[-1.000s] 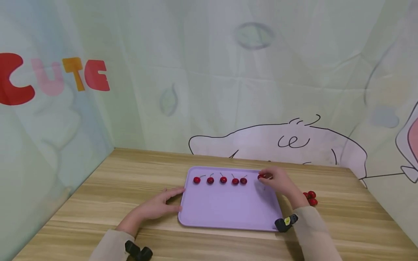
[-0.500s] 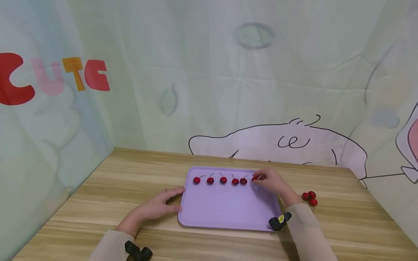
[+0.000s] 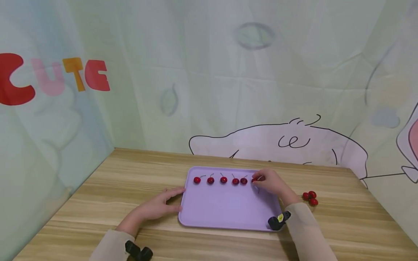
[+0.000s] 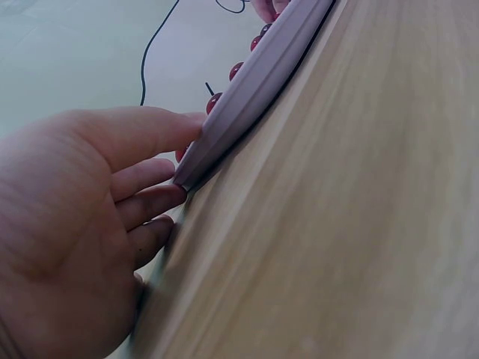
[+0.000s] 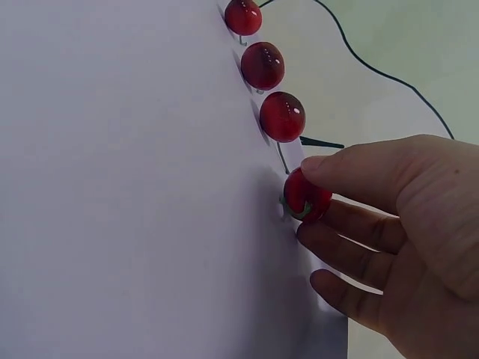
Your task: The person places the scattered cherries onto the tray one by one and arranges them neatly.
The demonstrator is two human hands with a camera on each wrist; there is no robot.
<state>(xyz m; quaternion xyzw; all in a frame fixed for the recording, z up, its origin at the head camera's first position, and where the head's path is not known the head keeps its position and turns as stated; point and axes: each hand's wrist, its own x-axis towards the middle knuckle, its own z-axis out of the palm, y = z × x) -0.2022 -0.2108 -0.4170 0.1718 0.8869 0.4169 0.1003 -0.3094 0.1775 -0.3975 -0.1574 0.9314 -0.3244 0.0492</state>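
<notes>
A lilac tray (image 3: pixel 225 206) lies on the wooden table, with several red cherries (image 3: pixel 223 180) on stems in a row along its far side. At the right end of that row, my right hand (image 3: pixel 271 182) pinches another cherry (image 5: pixel 305 196) between thumb and fingers, low over the tray. In the right wrist view its green stem base shows beside the neighbouring cherry (image 5: pixel 282 117). My left hand (image 3: pixel 156 205) touches the tray's left edge with thumb and fingers spread; the left wrist view shows the fingertips (image 4: pixel 177 196) right at the rim.
Right of the tray, a small cluster of cherries (image 3: pixel 310 197) sits on the wooden table (image 3: pixel 137 170). A printed fabric backdrop (image 3: pixel 209 90) rises behind the table and along both sides. Black cameras (image 3: pixel 279 220) are strapped to both wrists.
My right hand has moved a little left with its cherry, closer to the end of the row, then has almost stopped. The cluster at right is less covered by the arm. My left hand stays put.
</notes>
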